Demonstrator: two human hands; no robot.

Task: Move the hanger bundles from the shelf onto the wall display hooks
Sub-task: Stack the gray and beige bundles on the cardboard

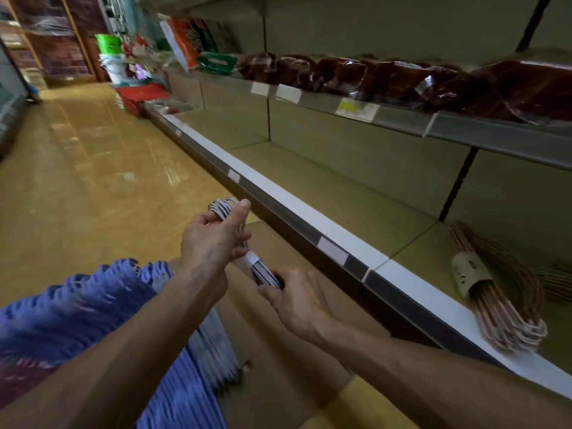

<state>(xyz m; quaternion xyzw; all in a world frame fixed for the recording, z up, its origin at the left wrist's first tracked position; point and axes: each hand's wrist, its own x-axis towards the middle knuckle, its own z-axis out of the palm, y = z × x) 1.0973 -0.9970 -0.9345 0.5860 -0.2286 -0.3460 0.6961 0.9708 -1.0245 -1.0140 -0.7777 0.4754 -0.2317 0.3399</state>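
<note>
Shop aisle, shelving along the right, tan floor [77, 168] running off to the far left.

Person stands close to the low shelf [309, 193], both bare forearms reaching forward. Between the two hands: one grey hanger bundle [258, 267], wrapped by a white paper band [251, 259] near its middle. It is held in the air just beside the shelf's front edge, not resting on it.

Left hand [213, 239] grips the far end of the bundle, where the hooks loop out past the fingers [205, 218]; thumb up and extended, other fingers curled round the hooks. Right hand [297, 300] holds the near, lower end; fingers curled under and around it, dark ends of the hangers showing at the fingertips.

On the low shelf, near right: a copper-coloured hanger bundle [501, 308] lying flat, held by a brown paper sleeve [470, 274], hook ends toward the shelf's front edge. More of the same colour lie behind it, partly out of view.

Below the arms, near left: a heap of blue hangers [77, 305], blurred, over a brown cardboard carton [294, 382].

Upper shelf [402, 116]: a row of dark red packs [387, 78] in clear film, price tags [357, 109] on the rail. Farther along, orange and green packets [198, 41], a red basket [139, 94] on the floor. Far end is too blurred to read.
</note>
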